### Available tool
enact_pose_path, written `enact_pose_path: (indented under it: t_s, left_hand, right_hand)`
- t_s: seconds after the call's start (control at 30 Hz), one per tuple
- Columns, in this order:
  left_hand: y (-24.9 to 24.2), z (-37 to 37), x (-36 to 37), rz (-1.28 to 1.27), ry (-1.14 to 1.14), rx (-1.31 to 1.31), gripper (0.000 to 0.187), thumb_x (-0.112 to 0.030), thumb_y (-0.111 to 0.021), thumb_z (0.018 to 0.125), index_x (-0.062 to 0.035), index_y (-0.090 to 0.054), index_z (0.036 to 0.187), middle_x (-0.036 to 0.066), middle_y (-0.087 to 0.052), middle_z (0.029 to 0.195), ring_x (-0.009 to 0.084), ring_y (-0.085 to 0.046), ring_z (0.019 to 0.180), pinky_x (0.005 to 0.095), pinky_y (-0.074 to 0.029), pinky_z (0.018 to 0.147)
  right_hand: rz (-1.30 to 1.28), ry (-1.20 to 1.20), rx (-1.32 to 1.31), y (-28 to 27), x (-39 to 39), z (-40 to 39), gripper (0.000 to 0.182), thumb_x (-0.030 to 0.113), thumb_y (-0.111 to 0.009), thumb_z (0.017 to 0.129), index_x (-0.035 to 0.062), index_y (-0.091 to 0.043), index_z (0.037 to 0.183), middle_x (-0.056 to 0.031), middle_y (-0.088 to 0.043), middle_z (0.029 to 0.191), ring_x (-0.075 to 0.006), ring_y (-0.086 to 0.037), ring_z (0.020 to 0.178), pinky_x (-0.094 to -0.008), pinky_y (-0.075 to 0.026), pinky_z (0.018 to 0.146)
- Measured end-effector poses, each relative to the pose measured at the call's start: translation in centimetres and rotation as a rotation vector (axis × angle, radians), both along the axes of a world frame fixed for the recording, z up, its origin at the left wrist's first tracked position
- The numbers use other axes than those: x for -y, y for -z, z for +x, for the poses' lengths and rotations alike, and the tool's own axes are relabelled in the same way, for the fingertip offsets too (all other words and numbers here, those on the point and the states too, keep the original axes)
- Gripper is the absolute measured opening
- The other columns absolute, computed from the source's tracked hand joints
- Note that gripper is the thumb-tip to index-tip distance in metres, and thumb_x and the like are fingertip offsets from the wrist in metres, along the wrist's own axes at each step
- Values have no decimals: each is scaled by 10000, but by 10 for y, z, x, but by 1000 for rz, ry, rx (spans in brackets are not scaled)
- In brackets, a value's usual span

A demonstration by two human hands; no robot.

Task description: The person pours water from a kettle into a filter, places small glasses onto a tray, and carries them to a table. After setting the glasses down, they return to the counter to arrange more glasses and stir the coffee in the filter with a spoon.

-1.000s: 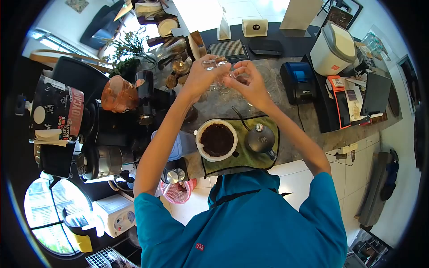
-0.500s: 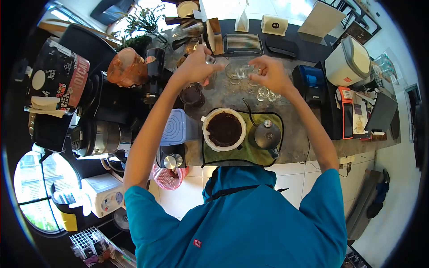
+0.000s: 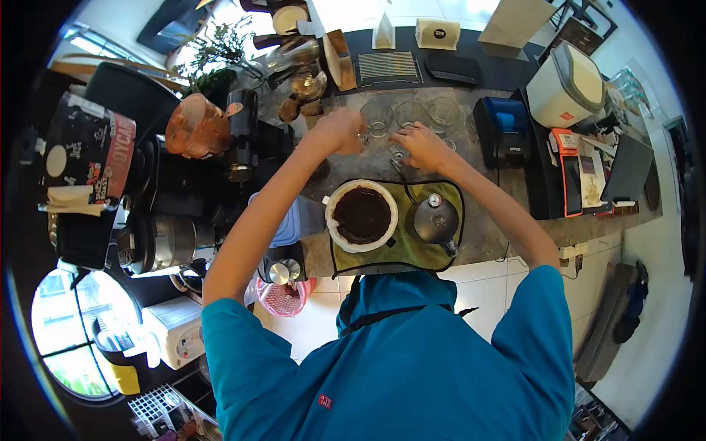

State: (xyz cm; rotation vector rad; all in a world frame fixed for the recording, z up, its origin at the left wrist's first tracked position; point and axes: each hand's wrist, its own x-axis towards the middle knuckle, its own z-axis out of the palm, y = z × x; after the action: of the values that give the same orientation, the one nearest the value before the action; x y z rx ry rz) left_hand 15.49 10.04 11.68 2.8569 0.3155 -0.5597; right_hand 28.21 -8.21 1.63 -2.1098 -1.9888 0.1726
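Note:
My left hand (image 3: 340,132) is closed around a small clear glass (image 3: 363,137), largely hidden by the fingers. Close by, my right hand (image 3: 423,147) pinches another small glass (image 3: 398,152) low over the counter. Just beyond my hands stand three larger clear glass vessels (image 3: 377,116) in a row. Nearer to me, a white-rimmed coffee dripper (image 3: 329,225) holds dark wet grounds (image 3: 362,215). It sits on a green cloth (image 3: 401,259) beside a dark gooseneck kettle (image 3: 435,221), which has a round dial on its lid.
At left are a blue lidded box (image 3: 287,220), a black grinder (image 3: 241,140) and a coffee bag (image 3: 88,147). A blue-and-black printer (image 3: 505,131) and a white bin (image 3: 562,92) stand at right. A slatted tray (image 3: 387,68) lies at the back.
Both hands have come down towards the counter with their glasses. My right hand has moved left and nearer to me, covering small glasses seen before. The view has shifted slightly.

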Motion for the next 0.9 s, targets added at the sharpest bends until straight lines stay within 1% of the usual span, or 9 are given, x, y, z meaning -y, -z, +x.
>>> enact_pose_path:
  t_s: [0.13, 0.2, 0.23, 0.3, 0.37, 0.5, 0.57, 0.8, 0.9]
  left_hand:
    - [19, 15, 2, -31, 74, -5, 473, -221, -799, 683, -38, -637, 1088, 182, -675, 1012, 356, -635, 1000, 428, -513, 837]
    - [26, 21, 4, -16, 95, -31, 467, -214, -802, 684, -45, -640, 1088, 180, -676, 999, 352, -628, 1018, 431, -511, 838]
    - [32, 23, 3, -6, 120, -84, 465, -212, -799, 692, -46, -638, 1095, 189, -667, 1016, 355, -621, 1029, 432, -510, 849]
    - [48, 29, 5, 6, 157, -146, 463, -211, -796, 701, -47, -636, 1103, 198, -657, 1034, 358, -614, 1040, 433, -509, 861]
    - [63, 29, 6, 24, 154, -221, 464, -218, -787, 718, -49, -632, 1122, 224, -635, 1087, 367, -594, 1076, 436, -503, 899]
    - [77, 30, 14, -22, 208, -251, 482, -224, -787, 723, -59, -629, 1148, 240, -623, 1108, 380, -581, 1102, 443, -497, 927]
    - [89, 32, 15, 40, 212, -268, 494, -223, -787, 724, -63, -627, 1163, 235, -625, 1116, 385, -579, 1110, 452, -494, 929]
    - [94, 39, 22, -44, 205, -259, 557, -232, -802, 711, -58, -611, 1205, 233, -629, 1119, 388, -588, 1101, 450, -501, 920]
    - [87, 35, 19, -41, 247, -250, 642, -252, -820, 694, -79, -587, 1266, 223, -644, 1096, 379, -599, 1089, 445, -510, 905]
  right_hand:
    - [54, 16, -50, -7, 14, 5, 478, 198, -791, 703, 88, -610, 1132, -90, -652, 1056, -259, -595, 1055, -399, -395, 951]
    - [191, 74, -132, -13, 28, 5, 447, 218, -772, 736, 87, -609, 1131, -102, -635, 1073, -272, -569, 1086, -409, -383, 956]
    - [193, 87, -138, -17, 36, 7, 447, 218, -772, 736, 87, -609, 1131, -102, -635, 1073, -272, -569, 1086, -409, -383, 956]
    - [320, 169, -276, -25, 55, 9, 406, 235, -744, 775, 77, -614, 1126, -116, -623, 1093, -288, -548, 1107, -409, -371, 970]
    - [325, 230, -328, -31, 75, 10, 388, 238, -733, 789, 70, -620, 1119, -117, -623, 1087, -292, -549, 1103, -410, -365, 983]
    - [363, 366, -404, -40, 111, 0, 367, 246, -728, 801, 69, -639, 1110, -116, -622, 1079, -293, -549, 1099, -423, -360, 1006]
    - [370, 411, -404, -35, 124, -5, 373, 251, -731, 801, 73, -640, 1115, -116, -623, 1077, -291, -549, 1097, -423, -368, 1000]
    - [282, 574, -399, -24, 150, -9, 333, 234, -724, 813, 66, -652, 1092, -111, -621, 1053, -283, -552, 1067, -393, -401, 962]
    - [287, 553, -434, -29, 150, -8, 294, 201, -718, 819, 60, -660, 1071, -107, -619, 1052, -276, -558, 1043, -385, -419, 937]
